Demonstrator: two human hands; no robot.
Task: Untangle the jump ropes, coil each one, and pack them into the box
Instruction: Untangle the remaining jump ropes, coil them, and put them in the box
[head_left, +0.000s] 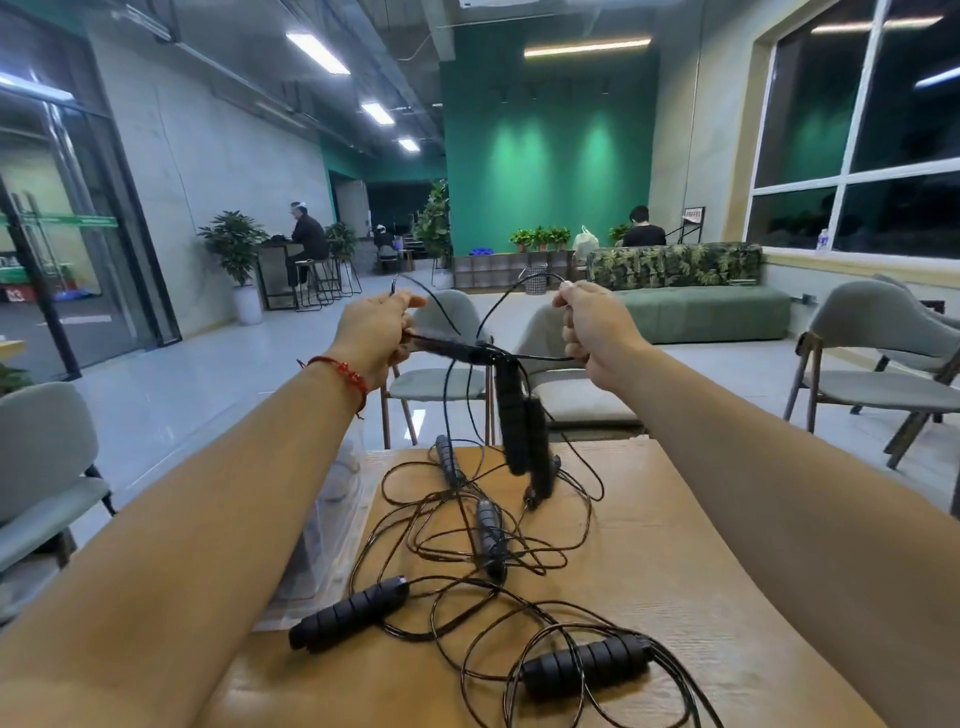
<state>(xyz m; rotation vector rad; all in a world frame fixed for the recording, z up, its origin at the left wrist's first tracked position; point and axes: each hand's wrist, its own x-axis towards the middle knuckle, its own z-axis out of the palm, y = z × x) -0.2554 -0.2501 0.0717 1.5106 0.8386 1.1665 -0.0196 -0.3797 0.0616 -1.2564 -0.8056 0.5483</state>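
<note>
Both hands are raised above the bench. The left hand has its fingers curled round a thin black cord. The right hand is fisted on what looks like the same cord, drawn taut between them. Two handles hang from the middle, too blurred to show which rope each belongs to. The other ropes lie in a loose tangle on the bench, with strands from the raised part running down into it.

Pulling the hands further apart could cinch the crossing at the handles into a tight knot. The dangling handles may also hook loops below and drag the pile toward the edge, where a handle could slide off. The box, probably the clear tub at the bench's left edge, sits close enough to be knocked.

The bench is pale, smooth wood grain, offering little grip. Around it are grey chairs, a green sofa, a green wall and a dark window.
</note>
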